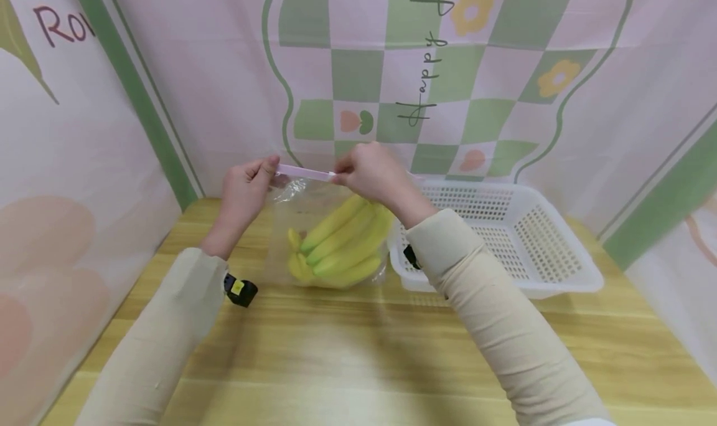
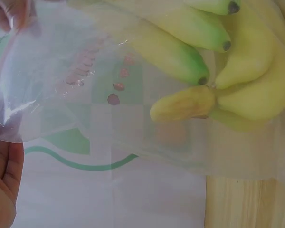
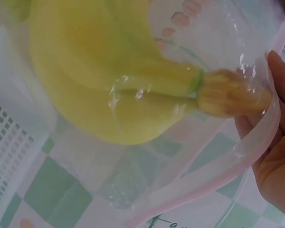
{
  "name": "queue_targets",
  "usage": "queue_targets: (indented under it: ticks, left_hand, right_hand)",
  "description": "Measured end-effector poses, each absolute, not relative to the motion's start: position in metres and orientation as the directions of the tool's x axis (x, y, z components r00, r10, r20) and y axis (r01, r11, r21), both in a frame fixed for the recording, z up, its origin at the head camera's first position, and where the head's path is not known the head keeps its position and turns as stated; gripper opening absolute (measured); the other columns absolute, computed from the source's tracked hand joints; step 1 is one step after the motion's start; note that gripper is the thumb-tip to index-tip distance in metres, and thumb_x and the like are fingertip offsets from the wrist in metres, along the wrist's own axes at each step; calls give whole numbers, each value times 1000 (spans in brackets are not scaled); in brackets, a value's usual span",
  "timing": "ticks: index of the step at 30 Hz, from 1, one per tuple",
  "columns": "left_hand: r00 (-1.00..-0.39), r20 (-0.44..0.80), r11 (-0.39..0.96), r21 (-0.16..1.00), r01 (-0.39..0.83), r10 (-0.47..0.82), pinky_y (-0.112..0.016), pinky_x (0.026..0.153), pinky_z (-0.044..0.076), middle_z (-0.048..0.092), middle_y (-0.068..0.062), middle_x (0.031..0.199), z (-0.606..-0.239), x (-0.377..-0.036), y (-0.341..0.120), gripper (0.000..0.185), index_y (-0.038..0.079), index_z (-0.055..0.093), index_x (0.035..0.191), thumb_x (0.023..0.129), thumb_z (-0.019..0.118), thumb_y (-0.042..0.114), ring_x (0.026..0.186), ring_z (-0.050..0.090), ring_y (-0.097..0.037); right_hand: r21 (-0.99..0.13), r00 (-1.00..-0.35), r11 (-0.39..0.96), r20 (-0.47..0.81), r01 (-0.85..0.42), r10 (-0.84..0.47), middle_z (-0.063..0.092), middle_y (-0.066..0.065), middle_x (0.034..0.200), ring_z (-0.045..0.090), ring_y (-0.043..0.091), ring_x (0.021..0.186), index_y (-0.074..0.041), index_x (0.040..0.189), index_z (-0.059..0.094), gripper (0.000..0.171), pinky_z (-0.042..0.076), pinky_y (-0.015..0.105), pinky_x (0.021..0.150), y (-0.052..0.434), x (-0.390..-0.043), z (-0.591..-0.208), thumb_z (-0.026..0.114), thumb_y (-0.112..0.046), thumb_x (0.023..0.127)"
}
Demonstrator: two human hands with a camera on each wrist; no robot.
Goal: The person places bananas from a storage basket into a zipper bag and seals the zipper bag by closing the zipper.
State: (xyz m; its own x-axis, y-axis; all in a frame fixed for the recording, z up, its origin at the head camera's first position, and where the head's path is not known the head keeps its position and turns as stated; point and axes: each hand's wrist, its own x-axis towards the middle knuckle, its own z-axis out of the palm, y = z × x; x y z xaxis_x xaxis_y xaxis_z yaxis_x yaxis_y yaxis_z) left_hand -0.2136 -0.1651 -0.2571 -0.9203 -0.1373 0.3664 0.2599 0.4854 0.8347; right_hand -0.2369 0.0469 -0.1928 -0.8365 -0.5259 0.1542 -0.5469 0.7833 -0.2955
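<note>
A clear zip bag (image 1: 282, 227) with a pink strip (image 1: 305, 172) along its top hangs upright over the table. Inside it lies a bunch of yellow bananas (image 1: 344, 242) with greenish tips, seen through the film in both wrist views. My left hand (image 1: 246, 184) pinches the strip's left end between thumb and fingers. Farther right along the same strip, my right hand (image 1: 372, 172) pinches it, and a small white piece shows at those fingertips. In the right wrist view the brown banana stem (image 3: 228, 92) points toward the bag's pink-edged mouth.
A white perforated plastic basket (image 1: 582, 276) stands right of the bag, partly behind my right forearm. The wooden table (image 1: 313, 364) reaches back to a printed cloth (image 1: 358, 77) hanging behind. Black wrist cameras (image 1: 241, 291) sit on both sleeves.
</note>
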Motion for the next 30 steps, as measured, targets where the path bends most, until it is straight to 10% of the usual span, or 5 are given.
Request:
queue_targets:
  ticks: [10,18,30]
  left_hand:
    - [-918,371,504,825,254,-143,-13,66,51,73,-19,94,-260,-214,-172,59,0,71,103,95,42,51,64,59,11]
    - [-921,356,581,788,204,-159,-23,71,48,69,-15,100,-253,-214,-166,48,4,67,111,97,47,45,82,58,-15]
    - [-798,583,863,314,395,153,-47,107,36,70,-8,116,-241,-207,-131,32,10,69,112,91,62,34,112,60,-27]
  right_hand:
    - [-313,-851,793,142,-523,-505,74,5,106,68,22,99,-12,105,74,23,52,36,91,56,-239,-196,63,-27,91]
    - [-330,-834,768,155,-548,-529,74,8,105,68,22,95,-9,106,73,24,53,36,88,61,-242,-199,62,-25,93]
    - [-371,-833,754,123,-542,-539,74,9,106,69,21,93,-8,108,73,26,54,37,86,62,-244,-198,62,-25,93]
